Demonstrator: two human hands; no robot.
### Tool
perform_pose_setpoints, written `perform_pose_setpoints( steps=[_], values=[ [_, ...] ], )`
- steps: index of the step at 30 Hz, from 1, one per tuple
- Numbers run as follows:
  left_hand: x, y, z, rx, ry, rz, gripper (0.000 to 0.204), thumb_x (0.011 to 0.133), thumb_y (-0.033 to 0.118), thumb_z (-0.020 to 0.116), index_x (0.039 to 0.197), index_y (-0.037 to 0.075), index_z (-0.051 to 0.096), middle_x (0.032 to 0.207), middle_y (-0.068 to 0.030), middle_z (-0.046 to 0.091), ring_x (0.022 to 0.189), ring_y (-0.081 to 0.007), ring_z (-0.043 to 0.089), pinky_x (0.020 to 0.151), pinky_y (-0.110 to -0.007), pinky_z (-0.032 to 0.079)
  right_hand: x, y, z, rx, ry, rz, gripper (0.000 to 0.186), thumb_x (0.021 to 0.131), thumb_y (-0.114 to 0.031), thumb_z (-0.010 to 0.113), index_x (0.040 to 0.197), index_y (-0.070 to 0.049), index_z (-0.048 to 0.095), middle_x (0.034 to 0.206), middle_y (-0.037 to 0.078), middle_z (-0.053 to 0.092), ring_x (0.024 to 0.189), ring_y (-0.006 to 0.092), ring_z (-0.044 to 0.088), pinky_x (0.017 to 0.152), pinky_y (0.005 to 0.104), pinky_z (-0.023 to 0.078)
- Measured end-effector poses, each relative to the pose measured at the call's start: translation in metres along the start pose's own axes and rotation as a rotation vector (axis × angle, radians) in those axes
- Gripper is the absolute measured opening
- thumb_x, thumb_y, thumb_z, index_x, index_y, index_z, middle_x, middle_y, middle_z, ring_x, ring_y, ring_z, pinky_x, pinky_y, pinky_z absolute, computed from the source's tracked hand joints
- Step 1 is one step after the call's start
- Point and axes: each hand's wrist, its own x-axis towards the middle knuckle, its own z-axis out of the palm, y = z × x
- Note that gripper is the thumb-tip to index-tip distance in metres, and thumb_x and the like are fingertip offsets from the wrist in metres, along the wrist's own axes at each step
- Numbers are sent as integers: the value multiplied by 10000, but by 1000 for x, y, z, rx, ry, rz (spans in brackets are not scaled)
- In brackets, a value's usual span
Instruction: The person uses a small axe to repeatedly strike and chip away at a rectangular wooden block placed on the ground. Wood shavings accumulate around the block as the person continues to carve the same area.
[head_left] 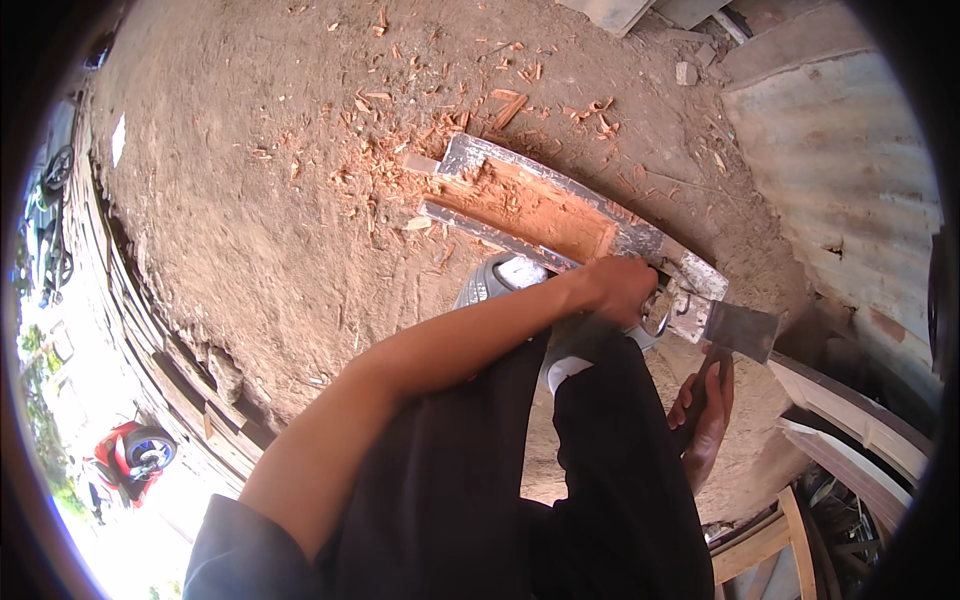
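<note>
While the hollowed wooden trough (560, 215) lies slantwise on the earth ground (250, 230) in front of the person, its raw orange inside holds loose chips, and its walls carry worn, dark, pale-flecked paint. The left hand (622, 288) is curled at the trough's near side, towards its right end; whether this grip has anything inside it, I cannot tell. Just beyond that end, the right hand (705, 410) has its grip closed around the handle of a flat-headed tool (742, 332), whose head overlaps the tip of the trough in this view, so contact is unclear. A grey shoe (484, 284) stands just beside the trough's near edge.

Orange shavings (365, 165) scatter thickest around the trough's left end and thin out beyond its far wall. The ground is brown and uneven; its widest stretch runs left of the trough to a line of long slats (150, 335), with a red motorbike (125, 460) past them in glare. To the trough's right the room is tighter: a rusty corrugated sheet (840, 170) edges the ground, and boards (850, 410) and a wooden frame (755, 548) crowd in nearer the person.
</note>
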Motion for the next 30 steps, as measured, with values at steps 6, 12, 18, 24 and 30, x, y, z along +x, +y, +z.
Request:
perform_pose_setpoints(
  steps=[6, 12, 18, 24, 30],
  values=[
    [-2, -6, -10, 21, -43, -22, 288, 708, 184, 731, 918, -13, 724, 944, -247, 724, 953, -423, 705, 847, -497, 565, -5, 8, 6, -49, -47, 7, 487, 1050, -422, 588, 1380, -79, 485, 637, -2, 437, 466, 78, 418, 400, 220, 320],
    [-39, -28, -19, 227, 14, -45, 304, 730, 183, 730, 992, 30, 738, 923, -231, 732, 944, -396, 723, 848, -491, 578, -8, 9, 4, -88, -47, -11, 487, 1060, -393, 578, 1396, -53, 481, 653, -5, 442, 535, 61, 435, 450, 204, 329],
    [-34, 18, -26, 223, 73, 30, 438, 702, 132, 736, 1136, 85, 703, 953, -212, 724, 953, -391, 711, 827, -498, 566, -13, -1, -7, -51, -50, 5, 514, 1066, -438, 545, 1410, -68, 455, 638, 11, 442, 451, 96, 424, 399, 244, 343],
    [1, 8, 10, 173, 229, 308, 472, 678, 104, 742, 1143, 57, 673, 1032, -175, 704, 975, -384, 699, 815, -470, 566, -9, 0, -17, 15, -59, 8, 532, 1054, -471, 556, 1411, -91, 452, 627, 19, 452, 416, 116, 437, 378, 264, 353],
    [-2, -5, 4, 119, 248, 439, 382, 660, 135, 779, 1019, 42, 684, 1031, -122, 725, 952, -321, 708, 804, -436, 563, -12, 4, -19, 48, -38, 50, 505, 1048, -475, 564, 1387, -112, 472, 625, 24, 458, 412, 123, 445, 378, 272, 363]
  ],
)
